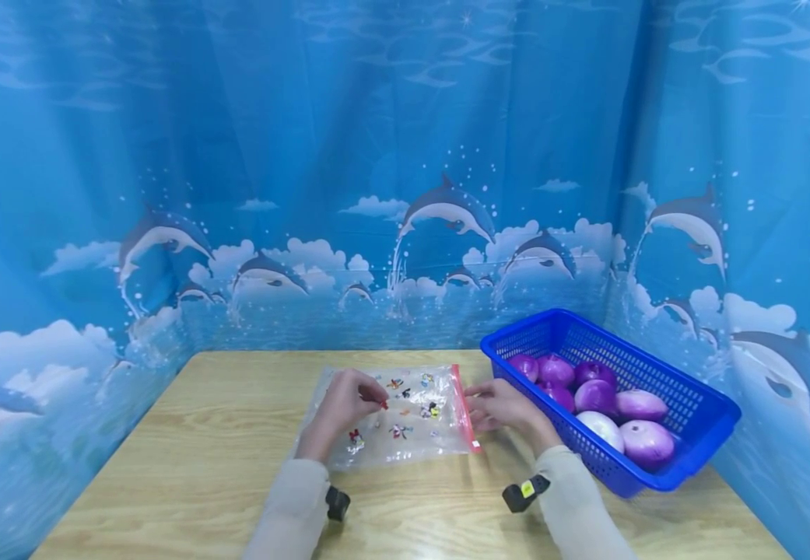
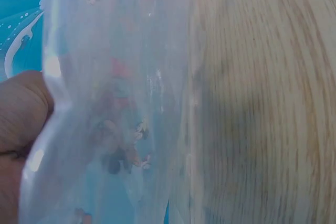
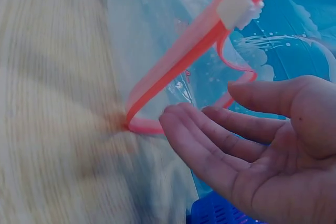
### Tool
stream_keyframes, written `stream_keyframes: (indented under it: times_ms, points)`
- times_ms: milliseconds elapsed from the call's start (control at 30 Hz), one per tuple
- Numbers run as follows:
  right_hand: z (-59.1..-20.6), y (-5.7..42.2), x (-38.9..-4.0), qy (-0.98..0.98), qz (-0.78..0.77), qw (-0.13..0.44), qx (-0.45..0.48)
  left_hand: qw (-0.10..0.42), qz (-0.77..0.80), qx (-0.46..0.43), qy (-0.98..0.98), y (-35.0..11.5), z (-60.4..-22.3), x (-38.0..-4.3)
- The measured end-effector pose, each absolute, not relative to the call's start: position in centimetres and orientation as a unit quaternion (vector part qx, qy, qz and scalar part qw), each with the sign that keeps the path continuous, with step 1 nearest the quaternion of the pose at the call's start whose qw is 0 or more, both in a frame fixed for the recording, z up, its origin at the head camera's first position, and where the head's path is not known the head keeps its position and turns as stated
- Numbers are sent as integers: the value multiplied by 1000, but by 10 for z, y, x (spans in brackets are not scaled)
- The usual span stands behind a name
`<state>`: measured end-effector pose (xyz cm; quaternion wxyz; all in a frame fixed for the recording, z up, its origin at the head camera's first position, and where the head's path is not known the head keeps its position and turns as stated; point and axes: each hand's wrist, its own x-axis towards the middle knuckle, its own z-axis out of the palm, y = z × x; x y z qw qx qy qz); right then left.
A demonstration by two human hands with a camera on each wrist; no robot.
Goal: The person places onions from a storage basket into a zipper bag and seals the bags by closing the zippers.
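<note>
A clear plastic zip bag [image 1: 412,443] printed with small cartoon figures lies on the table, its red zip edge [image 1: 462,404] to the right. Over the bag's left part, my left hand [image 1: 341,400] pinches the upper film between thumb and fingers. Seen from the left wrist, the lifted film [image 2: 110,77] partly covers that hand [image 2: 21,114], so its fingertips are hidden. At the bag's mouth is my right hand [image 3: 262,150], fingers extended and thumb apart. The right wrist view shows the mouth gaping, with a white slider [image 3: 235,8] on the zip strip.
A blue plastic basket [image 1: 709,420] stands at the right of the wooden table [image 1: 201,459], close beside my right forearm. Inside it lie several purple onions [image 1: 596,397] and a whitish one [image 1: 601,429]. A blue dolphin-print curtain [image 1: 306,155] surrounds the table.
</note>
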<state>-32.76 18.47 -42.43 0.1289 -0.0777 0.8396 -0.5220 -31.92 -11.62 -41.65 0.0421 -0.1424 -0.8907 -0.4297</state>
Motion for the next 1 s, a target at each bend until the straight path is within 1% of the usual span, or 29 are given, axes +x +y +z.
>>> stream_keyframes:
  times_ms: [67, 200, 300, 400, 500, 733, 1000]
  points:
    - [-423, 184, -327, 838, -525, 128, -80, 44, -434, -144, -889, -116, -415, -318]
    - [-423, 181, -327, 826, -550, 110, -52, 53, -437, -141, -887, -118, -414, -316]
    - [-424, 179, -328, 818, -568, 86, -18, 72, -441, -142, -883, -120, -414, -314]
    - [-426, 179, -328, 820, -568, 75, -2, 98, -453, -146, -874, -123, -414, -313]
    - [-429, 178, -330, 821, -564, 83, -6, 120, -463, -151, -865, -125, -414, -313]
    - [-434, 172, -331, 819, -565, 99, -27, 139, -482, -155, -851, -124, -411, -312]
    - [-436, 170, -330, 813, -573, 90, -42, 189, -482, -143, -844, -128, -408, -311]
